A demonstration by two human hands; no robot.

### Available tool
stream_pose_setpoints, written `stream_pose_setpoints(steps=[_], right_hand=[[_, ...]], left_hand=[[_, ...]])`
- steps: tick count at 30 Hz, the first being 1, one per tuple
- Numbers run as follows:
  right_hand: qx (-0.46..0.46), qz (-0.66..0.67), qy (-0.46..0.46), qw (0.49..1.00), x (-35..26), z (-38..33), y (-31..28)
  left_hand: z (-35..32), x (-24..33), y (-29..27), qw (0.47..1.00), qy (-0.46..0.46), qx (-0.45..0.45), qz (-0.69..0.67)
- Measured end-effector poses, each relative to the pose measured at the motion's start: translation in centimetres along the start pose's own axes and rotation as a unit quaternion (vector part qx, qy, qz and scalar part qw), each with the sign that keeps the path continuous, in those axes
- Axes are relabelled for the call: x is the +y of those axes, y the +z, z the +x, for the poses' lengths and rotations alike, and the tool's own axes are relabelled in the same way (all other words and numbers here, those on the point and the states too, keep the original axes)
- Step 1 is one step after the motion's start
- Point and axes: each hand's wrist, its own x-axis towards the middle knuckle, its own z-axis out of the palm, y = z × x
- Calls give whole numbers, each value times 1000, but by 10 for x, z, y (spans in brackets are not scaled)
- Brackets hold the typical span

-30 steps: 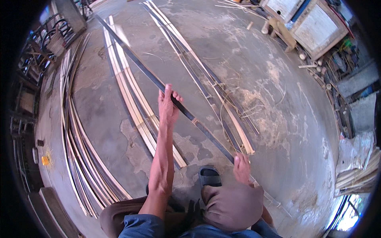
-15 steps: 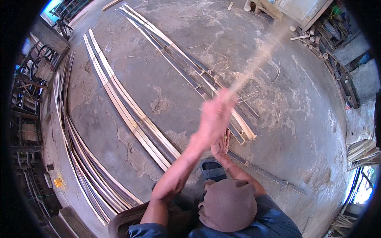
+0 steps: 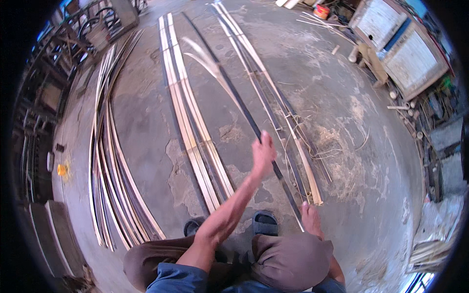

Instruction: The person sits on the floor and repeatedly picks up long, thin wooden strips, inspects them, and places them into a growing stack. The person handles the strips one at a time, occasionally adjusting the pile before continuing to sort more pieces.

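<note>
My left hand is closed round a long dark bamboo strip, which slants from the far left down toward my right knee. Alongside it a thin pale strip spreads away at its far end, blurred by motion. Close by the strip's near end is my right hand, thumb up and fingers curled. My knee partly hides that hand, so what it grips does not show clearly. Just beyond my right hand, a bundle of bamboo strips lies on the floor, with thin shavings over it.
Two more groups lie to the left: straight pale and dark strips, and a curved bundle. My sandals rest close to the straight strips. A framed panel and bamboo offcuts line the right side. An orange object sits far left.
A blurred strip pointed to the upper right before; now a dark strip in my left hand points to the far left. My hands have moved apart, the right one nearer my knee. The view has shifted.
</note>
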Motion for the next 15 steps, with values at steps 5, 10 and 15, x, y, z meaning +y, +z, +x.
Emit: stream_pose_setpoints(steps=[5,10,15], right_hand=[[34,90,-162,982,-127,73,-17],[-56,91,-76,991,-197,137,5],[27,73,-79,994,-158,97,10]], left_hand=[[-69,-106,7,997,-65,-3,-51],[-132,-146,29,991,55,-114,35],[-77,-150,-60,985,77,-128,86]])
